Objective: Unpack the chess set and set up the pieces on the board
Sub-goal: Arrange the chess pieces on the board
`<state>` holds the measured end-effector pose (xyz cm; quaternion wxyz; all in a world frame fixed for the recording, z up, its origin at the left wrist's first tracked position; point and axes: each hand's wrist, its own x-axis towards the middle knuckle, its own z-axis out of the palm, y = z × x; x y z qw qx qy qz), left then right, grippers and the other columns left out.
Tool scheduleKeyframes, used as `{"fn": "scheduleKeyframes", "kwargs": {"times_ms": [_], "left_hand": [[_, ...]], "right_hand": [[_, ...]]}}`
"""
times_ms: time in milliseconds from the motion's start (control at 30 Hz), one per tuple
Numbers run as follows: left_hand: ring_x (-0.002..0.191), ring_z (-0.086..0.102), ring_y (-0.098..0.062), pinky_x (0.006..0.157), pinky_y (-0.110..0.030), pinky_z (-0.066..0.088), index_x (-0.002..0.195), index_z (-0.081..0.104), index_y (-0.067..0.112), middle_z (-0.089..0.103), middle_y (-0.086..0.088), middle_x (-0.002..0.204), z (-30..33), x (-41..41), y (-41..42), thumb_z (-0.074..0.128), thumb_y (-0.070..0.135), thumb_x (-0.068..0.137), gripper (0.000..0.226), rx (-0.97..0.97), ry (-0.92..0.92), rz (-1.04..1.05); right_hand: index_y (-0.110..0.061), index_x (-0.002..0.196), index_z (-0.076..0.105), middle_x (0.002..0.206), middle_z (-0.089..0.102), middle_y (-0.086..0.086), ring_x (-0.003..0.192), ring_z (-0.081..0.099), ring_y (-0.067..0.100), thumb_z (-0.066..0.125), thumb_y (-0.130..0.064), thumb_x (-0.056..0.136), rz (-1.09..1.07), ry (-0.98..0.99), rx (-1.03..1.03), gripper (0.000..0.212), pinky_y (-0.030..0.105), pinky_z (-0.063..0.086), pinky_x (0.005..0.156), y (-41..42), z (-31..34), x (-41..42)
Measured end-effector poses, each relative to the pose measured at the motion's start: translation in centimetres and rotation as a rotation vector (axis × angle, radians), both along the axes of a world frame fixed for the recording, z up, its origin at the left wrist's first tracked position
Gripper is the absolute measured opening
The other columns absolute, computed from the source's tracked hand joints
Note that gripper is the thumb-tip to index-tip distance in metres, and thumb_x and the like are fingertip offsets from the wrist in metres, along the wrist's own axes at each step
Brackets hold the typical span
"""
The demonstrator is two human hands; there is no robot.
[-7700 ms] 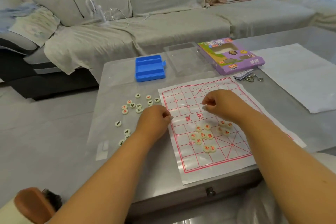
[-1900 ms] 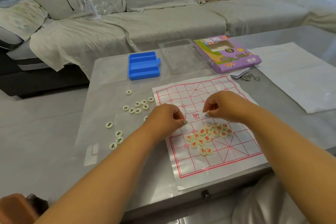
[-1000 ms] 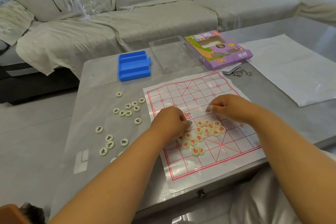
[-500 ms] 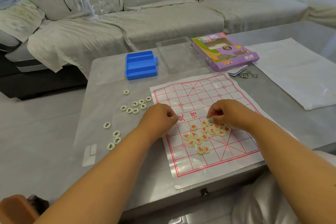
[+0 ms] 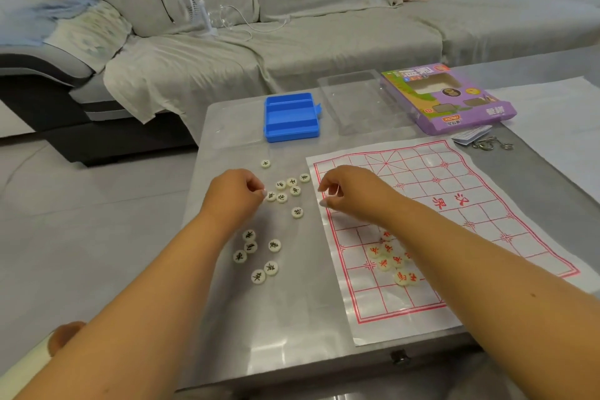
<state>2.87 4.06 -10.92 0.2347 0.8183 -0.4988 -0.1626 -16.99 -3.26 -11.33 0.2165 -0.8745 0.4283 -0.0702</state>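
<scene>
Head view: I look down over my forearms at the table [image 5: 292, 318], with the paper board [image 5: 470, 204] to my right and the loose pieces to my left.
Just changed: half a second ago both my hands worked over the red pieces [image 5: 391, 261] on the board; now both have swung left toward the black pieces [image 5: 281, 190], and my gaze has followed.
Left hand: my left hand [image 5: 235, 193] has its fingers curled, tips at the edge of the upper black cluster; whether a piece is already pinched I cannot tell.
Right hand: my right hand [image 5: 344, 190] hovers over the board's left edge, fingers bent downward; it looks empty, though the view does not settle it.
Red pieces: bunched in a heap on the near half of the board, partly under my right forearm, not on their starting points.
Black pieces: all off the board on the bare table, one cluster by my left hand, a second cluster [image 5: 256, 255] nearer to me.
Packaging: the blue tray [image 5: 291, 117] and purple box [image 5: 454, 101] lie at the far side, emptied.
Meaning: I judge unpacking done and the colours sorted; placement has hardly begun, and the black side looks next.
Risk: the thin sheet could slide if my forearm drags it.
</scene>
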Motion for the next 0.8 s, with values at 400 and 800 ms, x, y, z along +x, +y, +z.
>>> {"fn": "scheduleKeyframes", "kwargs": {"times_ms": [400,800], "left_hand": [[0.091,0.053,-0.015,0.078,-0.027,0.044,0.109,0.064,0.025,0.054,0.001,0.106,-1.8,2.6,-3.8,0.081,0.038,0.07,0.045,0.188,-0.193,-0.311],[0.083,0.052,-0.012,0.074,-0.024,0.045,0.104,0.062,0.021,0.056,0.004,0.096,-1.5,3.0,-4.1,0.071,0.034,0.082,0.027,0.235,-0.249,-0.473]], "right_hand": [[-0.024,0.126,0.055,0.118,0.053,0.001,0.103,0.051,0.017,0.076,-0.029,0.076,0.162,0.207,-0.034,0.054,0.029,0.045,0.088,-5.7,-1.2,7.2],[-0.02,0.108,0.06,0.084,0.05,-0.008,0.081,0.048,0.013,0.073,-0.022,0.08,0.229,0.227,0.038,0.03,0.019,0.039,0.063,-5.5,-0.7,8.7]]}}
